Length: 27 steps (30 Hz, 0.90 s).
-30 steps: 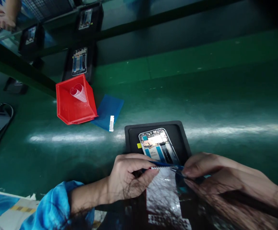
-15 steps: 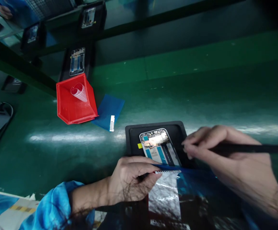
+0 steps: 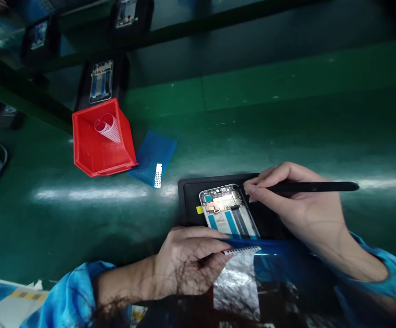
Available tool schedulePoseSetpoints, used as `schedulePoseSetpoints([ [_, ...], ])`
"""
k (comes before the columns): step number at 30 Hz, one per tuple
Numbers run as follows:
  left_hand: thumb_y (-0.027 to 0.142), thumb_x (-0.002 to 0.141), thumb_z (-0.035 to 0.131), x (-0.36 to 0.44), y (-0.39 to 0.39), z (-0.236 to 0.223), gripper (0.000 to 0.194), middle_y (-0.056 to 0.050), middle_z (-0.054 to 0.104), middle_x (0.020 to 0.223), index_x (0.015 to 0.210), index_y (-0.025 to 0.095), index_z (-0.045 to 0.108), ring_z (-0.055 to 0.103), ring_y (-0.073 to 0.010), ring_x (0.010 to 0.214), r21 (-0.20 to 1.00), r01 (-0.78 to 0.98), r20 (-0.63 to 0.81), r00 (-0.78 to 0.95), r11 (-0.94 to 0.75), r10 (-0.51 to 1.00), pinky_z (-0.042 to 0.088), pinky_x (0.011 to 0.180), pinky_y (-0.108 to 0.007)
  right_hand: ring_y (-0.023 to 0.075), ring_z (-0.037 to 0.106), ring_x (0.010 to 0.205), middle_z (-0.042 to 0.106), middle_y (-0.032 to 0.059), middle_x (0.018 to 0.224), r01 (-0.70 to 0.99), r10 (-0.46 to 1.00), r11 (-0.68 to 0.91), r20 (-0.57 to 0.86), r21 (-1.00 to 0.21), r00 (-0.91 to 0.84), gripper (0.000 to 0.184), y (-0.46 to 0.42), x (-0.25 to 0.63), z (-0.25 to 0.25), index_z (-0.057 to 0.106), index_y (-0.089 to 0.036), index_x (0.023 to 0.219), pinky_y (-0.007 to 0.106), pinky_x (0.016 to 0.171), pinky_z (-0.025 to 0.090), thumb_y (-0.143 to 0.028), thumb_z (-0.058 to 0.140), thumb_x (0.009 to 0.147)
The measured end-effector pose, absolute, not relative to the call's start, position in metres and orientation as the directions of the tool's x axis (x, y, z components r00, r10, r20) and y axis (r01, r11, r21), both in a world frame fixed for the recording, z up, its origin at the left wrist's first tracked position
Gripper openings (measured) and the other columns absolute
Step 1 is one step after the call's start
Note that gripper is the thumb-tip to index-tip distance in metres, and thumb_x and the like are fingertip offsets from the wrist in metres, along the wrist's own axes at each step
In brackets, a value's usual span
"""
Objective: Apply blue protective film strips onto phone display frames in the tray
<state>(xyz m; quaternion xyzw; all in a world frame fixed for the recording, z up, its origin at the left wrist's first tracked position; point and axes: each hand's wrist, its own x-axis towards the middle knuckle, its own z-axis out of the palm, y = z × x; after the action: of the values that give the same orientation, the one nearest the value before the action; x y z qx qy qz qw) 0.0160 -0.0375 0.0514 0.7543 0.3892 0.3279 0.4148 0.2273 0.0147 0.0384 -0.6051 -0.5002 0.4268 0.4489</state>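
Observation:
An opened phone with its circuit board and blue strips showing lies in a black tray; a yellow tab sticks out at its left edge. My left hand pinches a blue film sheet bearing a white strip of perforated labels, just in front of the phone and over its lower end. Between the thumb and fingers of my right hand are slim black tweezers, their back end pointing right. My fingers, at the phone's upper right corner, hide the tweezers' tips.
A red bin with a rolled label sheet stands at left. Beside it lies a blue film piece with a white label strip. Another opened phone sits in a black tray behind the bin, with more trays farther back.
My right hand has moved left with the tweezers, from beside the tray to the phone's upper right corner. My left hand keeps its pinch on the film. The view has shifted slightly.

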Motion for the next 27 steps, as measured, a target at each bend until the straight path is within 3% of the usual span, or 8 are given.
schedulePoseSetpoints([
  [27,0.006,0.075,0.069,0.0169,-0.0379,0.0524,0.012,-0.006,0.075,0.084,0.086,0.011,0.069,0.075,-0.0101,0.075,0.877,0.324,0.162,0.495,-0.355,0.854,0.06,0.074,-0.011,0.0146,0.073,0.07,0.075,-0.0033,0.07,0.237,0.991,-0.055,-0.025,-0.97,0.128,0.02,0.0125,0.2236,0.0329,0.067,-0.026,0.064,0.026,0.067,0.057,-0.029,0.084,0.073],
])
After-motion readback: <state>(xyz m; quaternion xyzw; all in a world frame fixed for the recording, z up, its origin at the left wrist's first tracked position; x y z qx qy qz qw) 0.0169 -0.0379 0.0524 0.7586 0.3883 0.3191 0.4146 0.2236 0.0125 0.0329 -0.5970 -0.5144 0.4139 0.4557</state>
